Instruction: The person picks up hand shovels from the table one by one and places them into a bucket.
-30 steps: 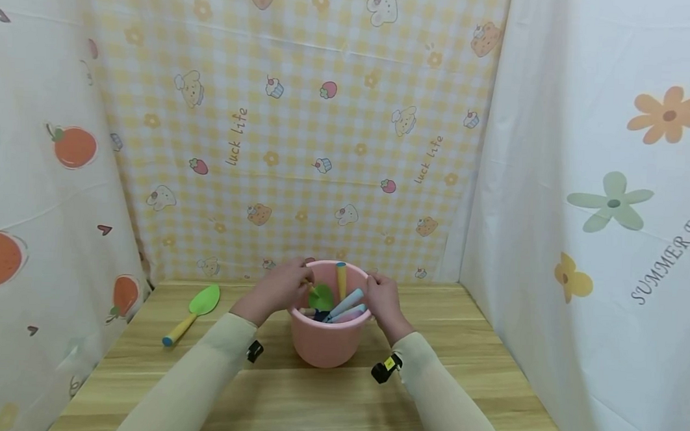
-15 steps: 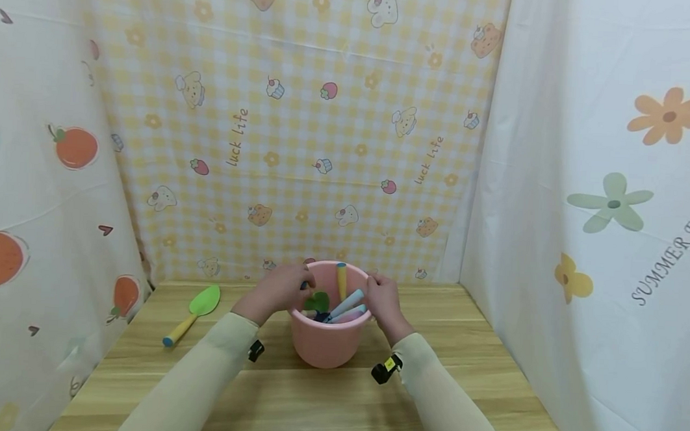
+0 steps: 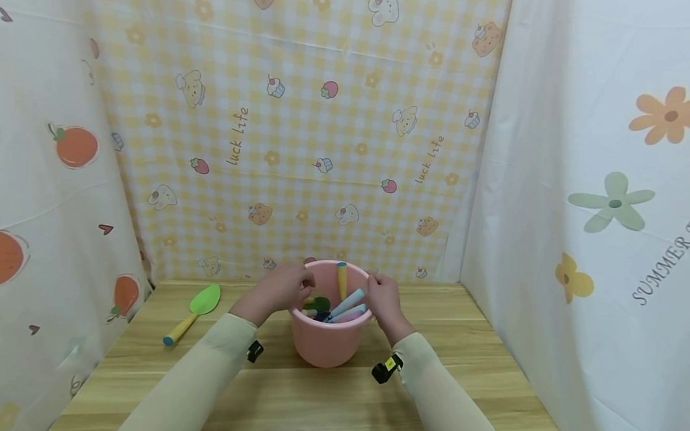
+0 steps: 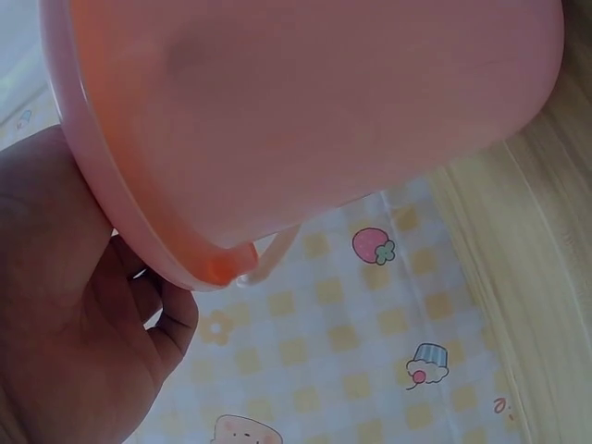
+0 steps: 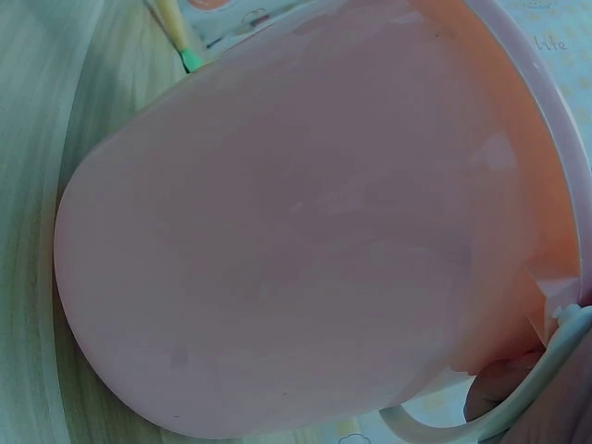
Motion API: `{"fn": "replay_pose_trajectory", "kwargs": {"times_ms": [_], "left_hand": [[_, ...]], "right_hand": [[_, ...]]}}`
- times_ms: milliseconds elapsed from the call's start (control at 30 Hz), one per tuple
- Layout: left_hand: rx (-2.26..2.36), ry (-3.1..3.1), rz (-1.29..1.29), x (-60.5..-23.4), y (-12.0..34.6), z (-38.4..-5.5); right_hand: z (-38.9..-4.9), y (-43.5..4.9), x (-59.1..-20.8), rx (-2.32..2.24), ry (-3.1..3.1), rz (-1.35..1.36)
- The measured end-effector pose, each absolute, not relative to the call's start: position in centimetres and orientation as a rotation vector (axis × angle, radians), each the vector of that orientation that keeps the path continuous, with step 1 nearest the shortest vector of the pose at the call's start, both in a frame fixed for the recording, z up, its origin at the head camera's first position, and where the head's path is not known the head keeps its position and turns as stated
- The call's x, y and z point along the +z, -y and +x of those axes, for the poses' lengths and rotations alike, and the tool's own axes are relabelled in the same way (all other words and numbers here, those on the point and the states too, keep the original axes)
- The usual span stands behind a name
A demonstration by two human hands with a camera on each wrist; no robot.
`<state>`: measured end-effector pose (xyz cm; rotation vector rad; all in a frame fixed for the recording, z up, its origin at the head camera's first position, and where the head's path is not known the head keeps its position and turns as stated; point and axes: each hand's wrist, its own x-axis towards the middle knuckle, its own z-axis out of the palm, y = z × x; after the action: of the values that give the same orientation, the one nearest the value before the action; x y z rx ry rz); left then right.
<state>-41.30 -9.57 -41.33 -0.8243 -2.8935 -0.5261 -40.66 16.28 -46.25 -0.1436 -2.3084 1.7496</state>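
Note:
A pink bucket (image 3: 324, 346) stands upright on the wooden table, with several tools inside. My right hand (image 3: 383, 302) grips its right rim; in the right wrist view, fingertips show beside the pale bail handle (image 5: 518, 407). My left hand (image 3: 283, 287) is over the left rim, fingers loosely bent and no tool between them in the left wrist view. Just below those fingers, inside the bucket, lies a green-headed tool (image 3: 319, 303) with a yellow handle. A yellow handle with a blue end (image 3: 341, 280) leans at the back. Two light blue handles (image 3: 347, 303) slant at the right.
A green trowel (image 3: 204, 300) with a yellow handle and blue end lies on the table (image 3: 312, 402) left of the bucket. A checked curtain (image 3: 302, 141) hangs behind, and white printed curtains (image 3: 535, 154) close off both sides.
The green-headed tool has dropped lower in the bucket and turned, its head showing narrower and its handle leaving my left fingers. My right hand and the bucket have not moved.

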Motion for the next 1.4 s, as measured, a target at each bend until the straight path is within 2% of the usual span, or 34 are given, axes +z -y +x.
{"fn": "replay_pose_trajectory", "kwargs": {"times_ms": [867,1133,1400], "left_hand": [[-0.486,2.807,-0.824,-41.5,9.8,-40.9],[-0.597,2.718,-0.706,-41.3,10.3,-40.7],[-0.745,2.65,-0.555,-42.0,13.3,-40.7]], "right_hand": [[-40.6,-16.2,-46.1,1.764,2.331,-0.178],[-40.4,-16.2,-46.0,1.764,2.327,-0.171],[-40.5,-16.1,-46.0,1.763,2.322,-0.172]]}}
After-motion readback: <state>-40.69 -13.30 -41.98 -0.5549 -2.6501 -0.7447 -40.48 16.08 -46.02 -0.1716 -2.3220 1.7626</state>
